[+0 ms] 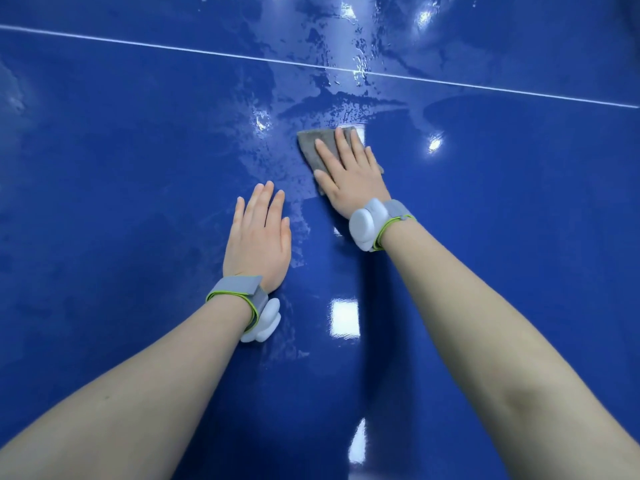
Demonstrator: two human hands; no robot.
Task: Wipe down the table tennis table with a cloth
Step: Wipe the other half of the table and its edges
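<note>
The blue table tennis table (pixel 121 168) fills the view, glossy and wet in streaks ahead of my hands. A folded grey cloth (pixel 311 142) lies flat on it right of centre. My right hand (pixel 348 174) presses down on the cloth with straight fingers and covers most of it. My left hand (pixel 258 242) rests flat on the bare table surface, lower and to the left of the cloth, fingers straight and together. Both wrists carry grey bands with white sensor pods.
A thin white line (pixel 207 53) crosses the table from upper left to right, beyond the cloth. Wet smears and lamp reflections (pixel 346 64) spread around and past that line. No other object stands on the table.
</note>
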